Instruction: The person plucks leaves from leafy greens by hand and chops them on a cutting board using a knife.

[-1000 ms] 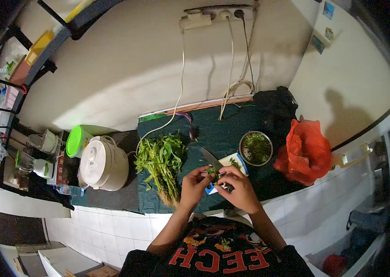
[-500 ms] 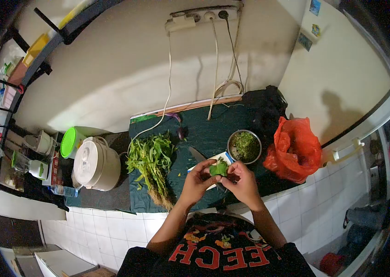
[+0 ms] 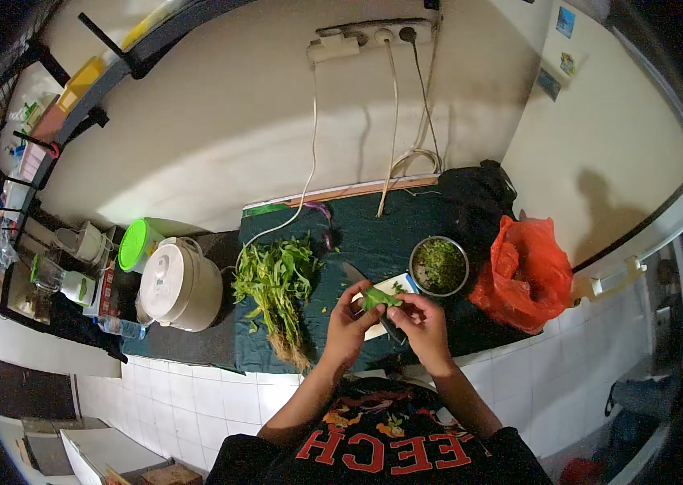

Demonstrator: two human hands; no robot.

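Between the fingertips of both hands is a bunch of green leaves (image 3: 378, 300), held above a white cutting board (image 3: 375, 331). My left hand (image 3: 347, 329) pinches its left side, and my right hand (image 3: 425, 326) pinches the right end. Under the hands lies a knife (image 3: 353, 272); its blade pokes out past my left fingers and its dark handle shows between the hands. A metal bowl (image 3: 466, 279) of chopped greens stands just beyond my right hand. Left of my left hand lies a bundle of leafy greens (image 3: 277, 279) with roots attached.
An orange-red plastic bag (image 3: 519, 279) sits at the table's right end. A purple eggplant (image 3: 329, 238) lies at the back, near a hanging white cable (image 3: 313, 145). Farther left stand a rice cooker (image 3: 184, 287), a green-lidded tub (image 3: 134, 245) and a water bottle (image 3: 121, 326).
The leaves have turned in my fingers and now stretch more lengthwise between the hands. The whole view has shifted slightly, with the table sitting farther right.
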